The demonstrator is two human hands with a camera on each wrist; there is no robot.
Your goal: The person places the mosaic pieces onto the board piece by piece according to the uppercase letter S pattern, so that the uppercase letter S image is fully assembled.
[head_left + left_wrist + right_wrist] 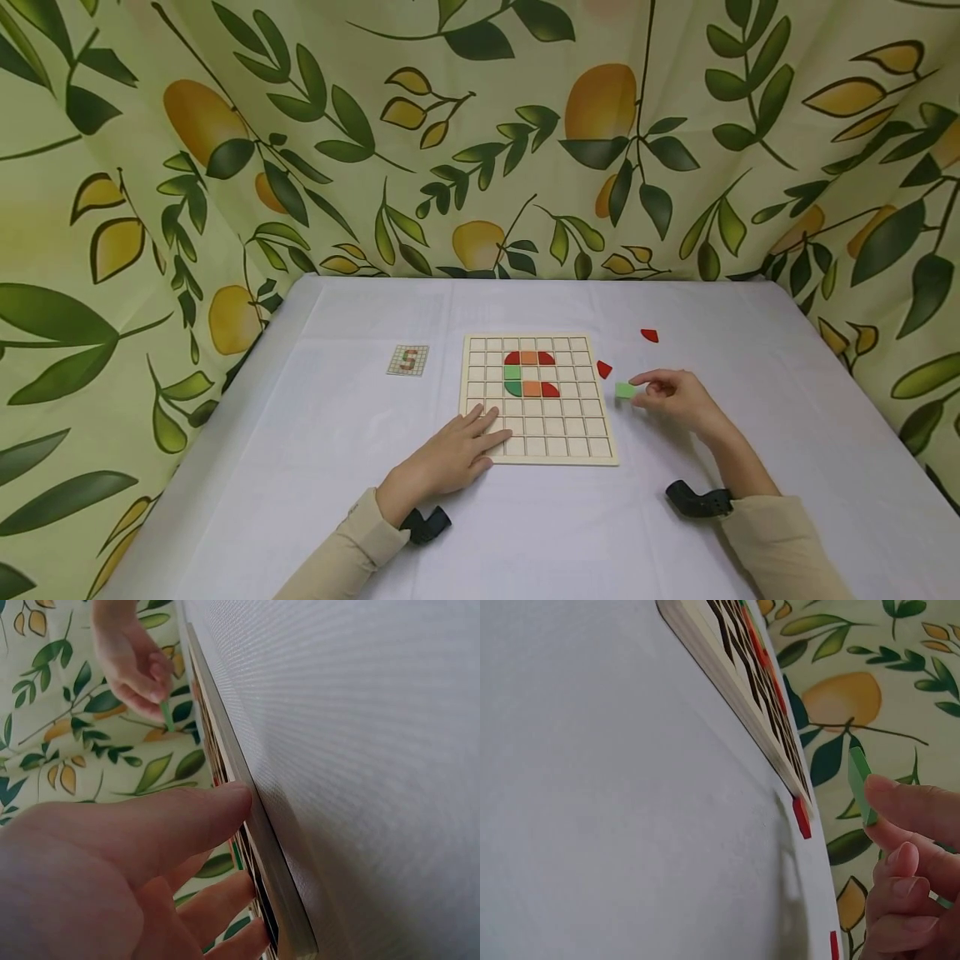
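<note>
A light green square tile (625, 391) is pinched between the thumb and fingertip of my right hand (675, 400), just off the right edge of a wooden grid board (555, 427). In the right wrist view this tile (859, 787) stands on edge, with another bit of green (943, 901) partly hidden behind the curled fingers. Fingers spread, my left hand (450, 454) rests on the board's near left corner. Its thumb (217, 810) lies along the board's edge. Red, orange and green tiles (531, 388) form a C-like shape in the upper cells.
Left of the board lies a small card (407, 360) printed with an S-shaped pattern on a grid. To the right are two loose red quarter-round tiles, one by the board (604, 369) and another farther back (649, 336). A patterned curtain (480, 167) surrounds the white-covered table (360, 325).
</note>
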